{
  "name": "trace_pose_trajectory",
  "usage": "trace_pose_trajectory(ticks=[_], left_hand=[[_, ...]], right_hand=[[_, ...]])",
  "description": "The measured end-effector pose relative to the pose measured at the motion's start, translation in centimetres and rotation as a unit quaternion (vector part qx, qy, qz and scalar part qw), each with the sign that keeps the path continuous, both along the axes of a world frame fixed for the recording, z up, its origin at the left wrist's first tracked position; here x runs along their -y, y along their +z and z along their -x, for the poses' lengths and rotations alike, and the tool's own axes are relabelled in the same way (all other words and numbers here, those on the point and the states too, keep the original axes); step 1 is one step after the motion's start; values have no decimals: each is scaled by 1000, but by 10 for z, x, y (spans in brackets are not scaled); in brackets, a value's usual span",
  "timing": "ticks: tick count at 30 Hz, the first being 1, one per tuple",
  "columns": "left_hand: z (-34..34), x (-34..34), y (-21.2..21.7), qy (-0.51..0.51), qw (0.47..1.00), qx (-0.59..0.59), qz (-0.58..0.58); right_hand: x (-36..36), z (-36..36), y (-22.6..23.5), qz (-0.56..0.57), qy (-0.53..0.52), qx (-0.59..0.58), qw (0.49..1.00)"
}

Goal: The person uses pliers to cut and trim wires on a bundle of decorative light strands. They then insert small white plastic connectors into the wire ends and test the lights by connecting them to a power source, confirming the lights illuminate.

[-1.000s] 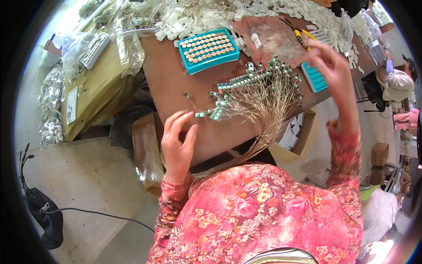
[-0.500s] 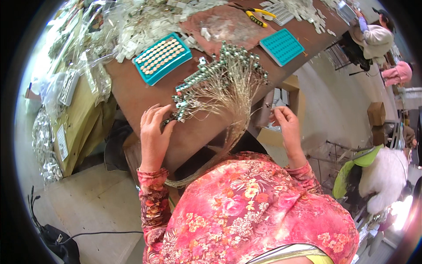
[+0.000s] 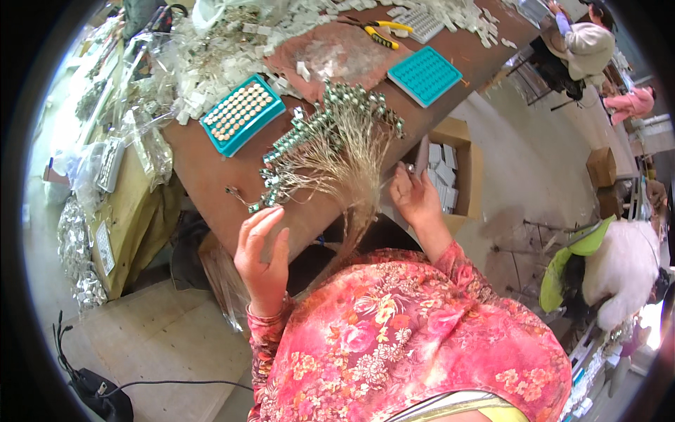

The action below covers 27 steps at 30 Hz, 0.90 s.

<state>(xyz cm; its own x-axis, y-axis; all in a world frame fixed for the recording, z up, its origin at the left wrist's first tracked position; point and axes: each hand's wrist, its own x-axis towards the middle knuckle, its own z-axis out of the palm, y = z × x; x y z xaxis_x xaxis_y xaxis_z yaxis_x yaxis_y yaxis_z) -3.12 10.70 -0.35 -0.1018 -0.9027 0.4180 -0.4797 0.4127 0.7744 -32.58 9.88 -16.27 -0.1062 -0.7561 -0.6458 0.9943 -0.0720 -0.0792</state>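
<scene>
A fan of small green circuit boards (image 3: 281, 151) on thin copper-coloured wires (image 3: 358, 158) lies across the brown table's near corner. The gathered wires run down over the edge toward my lap. My left hand (image 3: 264, 253) hovers at the near left end of the fan, fingers extended and thumb apart, with nothing visible in it. One board (image 3: 254, 208) lies right at its fingertips. To the right of the wires, my right hand (image 3: 420, 200) is at the table edge with fingers bent together. A small shiny bit shows at its fingertips, too small to name.
Beyond the fan stand a teal tray of round button cells (image 3: 245, 112) and a teal tray with unfilled pockets (image 3: 425, 76). Yellow-handled pliers (image 3: 383, 35) lie on a reddish cloth (image 3: 316, 60). A cardboard box (image 3: 467, 176) of white pieces stands to the right. Other people work at far right.
My left hand has moved down from the boards and opened wider. My right hand has come left and down, closer to the wires and table edge. The view has shifted slightly.
</scene>
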Motion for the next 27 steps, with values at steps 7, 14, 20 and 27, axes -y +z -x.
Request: trace_pose_trajectory(ticks=[7, 14, 20, 27], left_hand=[[-8, 2, 15, -9, 999, 26, 18], [-38, 40, 47, 4, 998, 69, 8], [-25, 117, 53, -80, 987, 124, 58], [47, 281, 23, -281, 904, 280, 159]], right_hand=[[7, 35, 21, 171, -31, -83, 981], [32, 27, 101, 322, 42, -59, 944], [48, -10, 144, 343, 100, -200, 912], [52, -30, 156, 368, 163, -228, 886]])
